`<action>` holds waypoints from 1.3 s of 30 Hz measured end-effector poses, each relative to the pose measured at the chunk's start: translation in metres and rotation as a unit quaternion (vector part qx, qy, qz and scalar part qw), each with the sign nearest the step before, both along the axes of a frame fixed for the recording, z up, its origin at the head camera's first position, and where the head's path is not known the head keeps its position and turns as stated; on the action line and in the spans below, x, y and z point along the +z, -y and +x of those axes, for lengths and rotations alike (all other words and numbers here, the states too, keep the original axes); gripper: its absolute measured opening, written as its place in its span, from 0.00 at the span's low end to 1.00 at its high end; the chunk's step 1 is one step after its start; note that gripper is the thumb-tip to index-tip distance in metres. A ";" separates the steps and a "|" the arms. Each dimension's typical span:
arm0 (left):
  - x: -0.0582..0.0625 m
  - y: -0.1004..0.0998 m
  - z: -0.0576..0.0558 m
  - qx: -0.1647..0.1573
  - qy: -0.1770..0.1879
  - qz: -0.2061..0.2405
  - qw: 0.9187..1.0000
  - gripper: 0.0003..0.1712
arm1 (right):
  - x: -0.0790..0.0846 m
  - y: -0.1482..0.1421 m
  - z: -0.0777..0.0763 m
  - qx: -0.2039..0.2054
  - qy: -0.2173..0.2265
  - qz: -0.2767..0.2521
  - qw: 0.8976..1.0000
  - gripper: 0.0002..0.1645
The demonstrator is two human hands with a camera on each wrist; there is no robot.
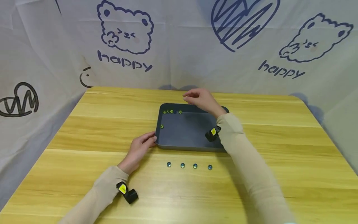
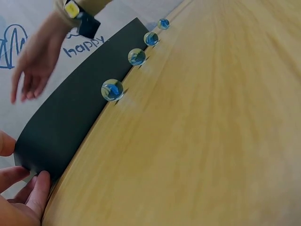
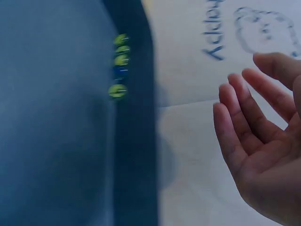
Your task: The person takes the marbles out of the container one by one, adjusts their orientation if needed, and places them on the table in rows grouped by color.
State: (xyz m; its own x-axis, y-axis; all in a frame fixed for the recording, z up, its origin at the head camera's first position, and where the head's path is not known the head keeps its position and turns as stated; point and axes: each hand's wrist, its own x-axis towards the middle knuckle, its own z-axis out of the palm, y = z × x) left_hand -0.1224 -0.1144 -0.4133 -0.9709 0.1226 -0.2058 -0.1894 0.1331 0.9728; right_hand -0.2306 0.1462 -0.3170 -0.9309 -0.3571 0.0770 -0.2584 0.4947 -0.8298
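A dark grey rectangular tray (image 1: 190, 130) lies on the table. My left hand (image 1: 139, 150) grips its near left corner, thumb at the rim and fingers (image 2: 40, 193) low against the outside. Above the far edge, my right hand (image 1: 202, 100) hovers with loosely bent fingers; its palm side (image 3: 263, 141) shows nothing held. Inside the tray, several yellow-green marbles (image 1: 171, 111) and one dark blue marble (image 3: 121, 71) line the far wall. Another yellow-green marble (image 1: 162, 126) sits by the left wall. In front of the tray, several clear marbles with blue inside (image 1: 182, 165) stand in a spaced row.
The wood-grain table (image 1: 112, 124) extends on both sides of the tray. Behind it hangs a white cloth (image 1: 184, 46) with drawn bears, a heart and lettering. My right forearm (image 1: 251, 168) crosses over the tray's right side.
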 end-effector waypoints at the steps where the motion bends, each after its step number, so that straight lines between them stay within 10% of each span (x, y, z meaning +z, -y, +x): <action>1: 0.000 0.000 0.000 0.000 -0.001 -0.001 1.000 0.25 | -0.005 0.003 -0.003 0.001 0.010 0.005 1.000 0.19; 11: -0.001 0.001 -0.001 0.004 0.005 0.003 1.000 0.25 | -0.028 0.027 -0.020 0.018 0.083 0.016 0.996 0.19; 39: 0.002 0.002 0.000 0.001 0.004 0.005 1.000 0.25 | -0.062 0.048 -0.027 0.001 0.028 0.184 0.983 0.13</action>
State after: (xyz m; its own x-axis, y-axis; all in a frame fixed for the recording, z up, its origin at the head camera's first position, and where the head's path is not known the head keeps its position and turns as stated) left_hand -0.1221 -0.1165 -0.4112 -0.9693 0.1225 -0.2131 -0.1984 0.1220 0.9725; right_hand -0.2571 0.0978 -0.3792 -0.9291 -0.3537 -0.1081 -0.2197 0.7631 -0.6078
